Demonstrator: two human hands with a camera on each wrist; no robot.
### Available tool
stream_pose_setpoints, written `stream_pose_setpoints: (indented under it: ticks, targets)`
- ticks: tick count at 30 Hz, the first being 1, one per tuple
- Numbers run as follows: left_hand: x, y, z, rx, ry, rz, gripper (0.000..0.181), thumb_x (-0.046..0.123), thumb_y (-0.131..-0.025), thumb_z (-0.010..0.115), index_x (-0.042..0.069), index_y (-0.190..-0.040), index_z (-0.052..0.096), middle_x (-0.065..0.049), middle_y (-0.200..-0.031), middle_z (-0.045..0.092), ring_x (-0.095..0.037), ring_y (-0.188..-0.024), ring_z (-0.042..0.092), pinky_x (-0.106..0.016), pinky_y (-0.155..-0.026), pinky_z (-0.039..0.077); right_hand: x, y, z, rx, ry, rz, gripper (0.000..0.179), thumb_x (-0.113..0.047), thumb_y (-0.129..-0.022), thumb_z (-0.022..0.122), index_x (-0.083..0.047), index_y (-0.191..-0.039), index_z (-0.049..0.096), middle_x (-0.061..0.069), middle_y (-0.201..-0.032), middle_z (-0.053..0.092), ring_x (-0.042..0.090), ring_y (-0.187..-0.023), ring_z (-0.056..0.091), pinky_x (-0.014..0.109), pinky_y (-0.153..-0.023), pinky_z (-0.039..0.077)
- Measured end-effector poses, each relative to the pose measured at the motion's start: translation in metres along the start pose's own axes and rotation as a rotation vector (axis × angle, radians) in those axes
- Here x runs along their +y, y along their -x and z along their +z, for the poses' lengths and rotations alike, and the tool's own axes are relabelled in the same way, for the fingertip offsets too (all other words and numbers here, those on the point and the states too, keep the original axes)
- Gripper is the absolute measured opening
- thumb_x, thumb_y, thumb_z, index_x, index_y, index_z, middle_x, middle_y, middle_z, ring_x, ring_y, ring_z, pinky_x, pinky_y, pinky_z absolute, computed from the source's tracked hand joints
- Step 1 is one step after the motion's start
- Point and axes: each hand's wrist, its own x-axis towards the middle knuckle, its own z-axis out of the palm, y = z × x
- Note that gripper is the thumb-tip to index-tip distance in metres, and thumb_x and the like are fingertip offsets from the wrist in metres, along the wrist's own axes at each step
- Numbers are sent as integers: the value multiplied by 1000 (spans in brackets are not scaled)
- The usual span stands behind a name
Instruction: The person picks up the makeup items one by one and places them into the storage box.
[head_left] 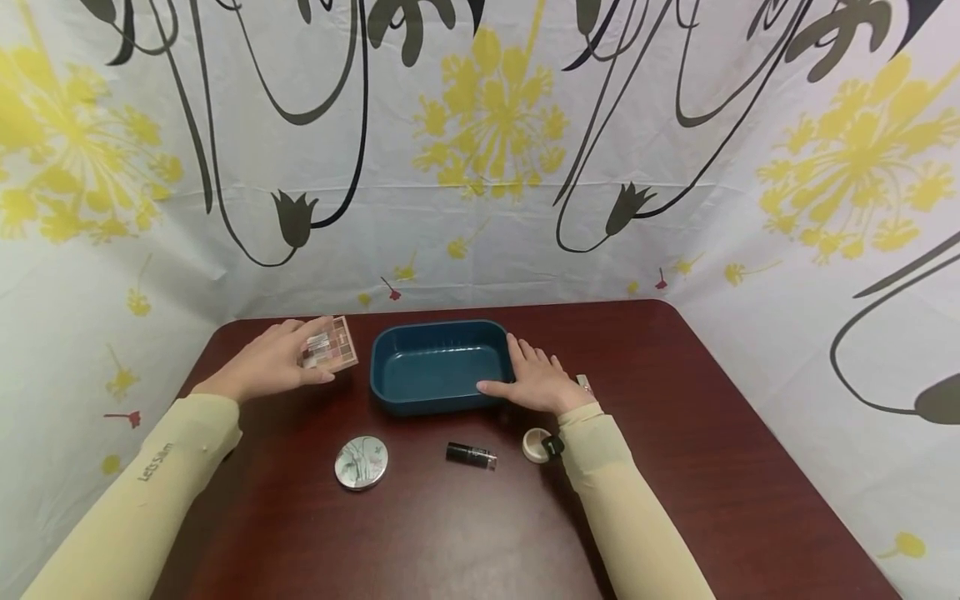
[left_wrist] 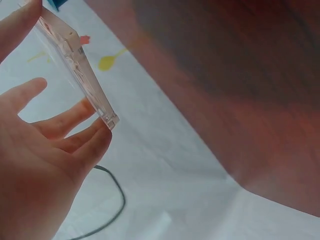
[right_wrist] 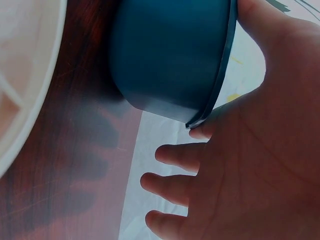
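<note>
My left hand (head_left: 273, 358) grips an eyeshadow palette (head_left: 337, 343) with a clear lid, raised at the left of the table. In the left wrist view the palette (left_wrist: 82, 75) shows edge-on between the thumb and the fingers. My right hand (head_left: 536, 377) rests on the right end of a blue rectangular basin (head_left: 442, 407). Its thumb lies over the front rim and the index finger touches the far right corner. In the right wrist view the other fingers of the right hand (right_wrist: 250, 145) stretch out straight, off the basin (right_wrist: 170, 55).
In front of the basin lie a round compact (head_left: 362, 462), a black lipstick tube (head_left: 471, 456) and a small round cream-coloured container (head_left: 536, 446) with a black piece beside it. A small pale item (head_left: 584, 383) is partly hidden behind the right wrist. Patterned cloth surrounds the dark red table (head_left: 480, 533).
</note>
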Motion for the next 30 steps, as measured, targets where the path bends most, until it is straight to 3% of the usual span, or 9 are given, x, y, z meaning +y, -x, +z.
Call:
stream_pose_setpoints:
  ticks: [12,21,30]
  targets:
    - [32,-14,-11,9,-4,36,96,61,-79,78,26,-158,35,-15,-127,53,-30,-104,49,-52,-82,47,0,-2,0,-5,5,3,118,-85,-82,48,-12,-163,2,16,-167,12,37,-152,14,61,-117,11]
    - [45,-23,-12,26,12,68,94,58,-79,80,25,-156,38,-15,-131,52,-30,-108,49,-53,-86,46,2,-4,1,-9,13,7,119,-86,-82,48,-12,-163,2,14,-167,12,36,-152,13,61,-118,11]
    - [54,-34,-6,21,17,79,97,66,-76,78,28,-156,38,-13,-133,51,-30,-111,48,-52,-86,48,1,-4,-1,-16,9,5,118,-85,-83,49,-12,-163,1,15,-167,12,36,-152,13,60,-118,12]
